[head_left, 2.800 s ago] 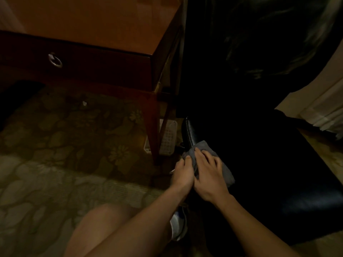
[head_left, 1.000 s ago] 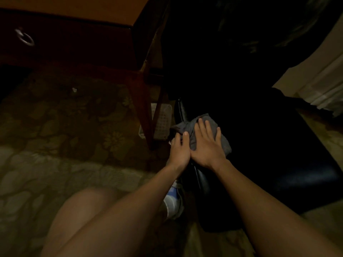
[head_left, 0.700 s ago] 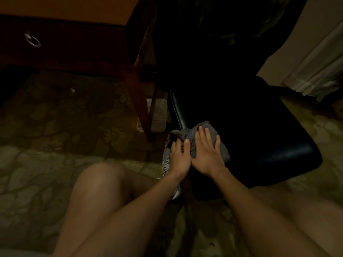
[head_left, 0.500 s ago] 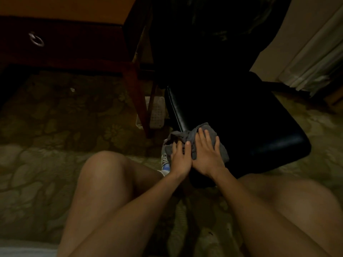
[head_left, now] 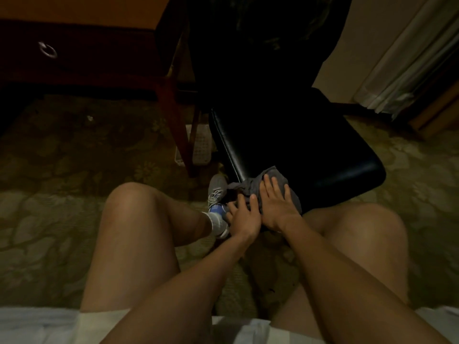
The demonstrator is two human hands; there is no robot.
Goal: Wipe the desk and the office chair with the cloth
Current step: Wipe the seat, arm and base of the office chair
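A black leather office chair (head_left: 298,150) stands in the middle of the head view, with a dark garment draped over its back. A grey cloth (head_left: 250,187) lies bunched on the seat's near-left corner. My right hand (head_left: 275,207) lies flat on the cloth with fingers spread, pressing it against the seat. Beside it my left hand (head_left: 244,217) rests on the cloth's left edge, fingers partly curled, touching the right hand. The wooden desk (head_left: 82,11) with a dark drawer front and ring pull (head_left: 47,49) stands at the upper left.
A patterned carpet (head_left: 74,157) covers the floor. One desk leg (head_left: 178,130) stands just left of the chair, with a white power strip (head_left: 200,147) behind it. My bare knees flank the hands, and a grey sneaker (head_left: 216,192) is under the seat corner. Curtains (head_left: 409,58) hang at right.
Both hands and the cloth have slid along the seat's left edge toward its near corner. The view has pulled back, so my knees and shorts now show.
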